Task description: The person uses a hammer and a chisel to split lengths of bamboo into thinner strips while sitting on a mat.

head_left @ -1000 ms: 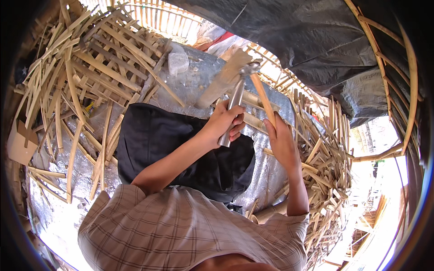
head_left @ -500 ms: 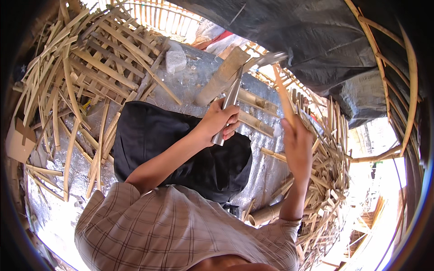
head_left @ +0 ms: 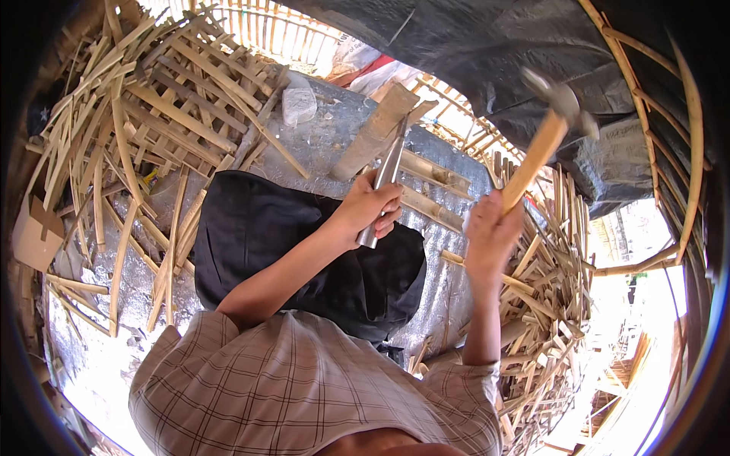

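Clock positions taken from the middle of the head view.

1. Left hand [head_left: 370,209], near centre. Fingers clenched round the lower shaft of a steel hand tool [head_left: 391,166], round-handled and narrowing upward; chisel or edge-on blade, cannot tell which. Tool leans toward 12 to 1 o'clock.

2. Right hand [head_left: 490,232], at 3 o'clock. Fingers wrapped about the wooden handle of a claw hammer [head_left: 534,165]; head blurred, at 2 o'clock, well apart from the steel tool.

3. Thick bamboo piece [head_left: 372,135], tan, at 12 o'clock, tilted toward 1. The tool's thin end lies at its upper right edge; whether it bites in cannot be told.

4. Split bamboo lengths [head_left: 435,173], two, between 1 and 3 o'clock, beyond the left hand.

5. Black cloth [head_left: 266,235], at 9 o'clock, partly beneath the left forearm.

6. Bamboo slats, stacked crosswise [head_left: 182,114], at 10 o'clock; whitish block [head_left: 299,106], at 11.

7. Heap of bamboo offcuts [head_left: 559,304], at 4 o'clock.

Step in hand, as judged: striking work, hammer raised between blows. Next move, as judged: calls for a steady left grip, thin end held to the bamboo, hammer face squared to the tool, left knuckles clear.
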Action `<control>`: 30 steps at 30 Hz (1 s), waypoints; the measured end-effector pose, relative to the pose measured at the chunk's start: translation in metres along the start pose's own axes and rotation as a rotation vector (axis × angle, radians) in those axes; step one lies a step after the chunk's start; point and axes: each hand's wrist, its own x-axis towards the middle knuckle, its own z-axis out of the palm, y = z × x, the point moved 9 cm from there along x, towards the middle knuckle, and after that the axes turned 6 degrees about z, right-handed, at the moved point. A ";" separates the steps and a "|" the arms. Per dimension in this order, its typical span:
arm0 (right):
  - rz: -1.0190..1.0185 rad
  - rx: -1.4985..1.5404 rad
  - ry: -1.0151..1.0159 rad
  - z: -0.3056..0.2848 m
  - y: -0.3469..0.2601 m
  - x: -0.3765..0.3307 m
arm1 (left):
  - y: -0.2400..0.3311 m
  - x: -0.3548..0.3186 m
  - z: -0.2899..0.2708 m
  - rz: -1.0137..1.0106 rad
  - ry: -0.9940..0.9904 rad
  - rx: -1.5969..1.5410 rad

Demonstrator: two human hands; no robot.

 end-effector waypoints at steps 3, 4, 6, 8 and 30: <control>-0.242 -0.438 -0.134 0.043 0.028 -0.002 | 0.002 0.007 0.001 0.003 0.003 0.038; -0.165 -0.432 -0.168 0.033 0.033 0.000 | 0.000 0.008 0.001 -0.002 0.005 0.051; -0.049 -0.382 -0.239 0.011 0.026 0.015 | 0.004 0.006 -0.005 0.002 0.033 0.071; 0.011 -0.205 -0.134 -0.019 0.011 0.009 | 0.002 0.005 0.001 -0.021 0.033 0.048; 0.041 -0.078 -0.194 -0.016 0.018 0.003 | -0.027 0.007 0.005 -0.052 0.010 0.102</control>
